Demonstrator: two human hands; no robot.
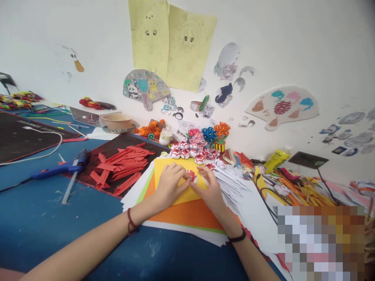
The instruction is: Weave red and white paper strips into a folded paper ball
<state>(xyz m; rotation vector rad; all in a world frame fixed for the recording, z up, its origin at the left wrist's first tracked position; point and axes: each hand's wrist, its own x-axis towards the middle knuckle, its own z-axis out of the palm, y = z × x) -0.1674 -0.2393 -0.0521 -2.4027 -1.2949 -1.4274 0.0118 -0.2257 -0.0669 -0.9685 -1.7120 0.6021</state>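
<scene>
A small red-and-white folded paper piece (pixel 192 176) is pinched between the fingertips of both hands. My left hand (pixel 172 182) closes on its left side, thumb and forefinger together. On the right side my right hand (pixel 210 192) holds it with thumb below and curled fingers above. Fingers cover part of the piece. Beneath the hands lies a yellow sheet (pixel 164 171) on an orange sheet (pixel 187 214), stacked over green and white paper. Just behind stand several red-and-white paper flowers (pixel 184 150). Long white paper strips (pixel 234 183) fan out beside my right hand.
Folded red paper strips (pixel 123 164) lie piled on a dark mat at left. A blue glue gun (pixel 60 169) with a glue stick rests on the blue table (pixel 96 238). A yellow bottle (pixel 277 159) and paper scraps (pixel 304 191) are at right. A round container (pixel 116 123) stands further back.
</scene>
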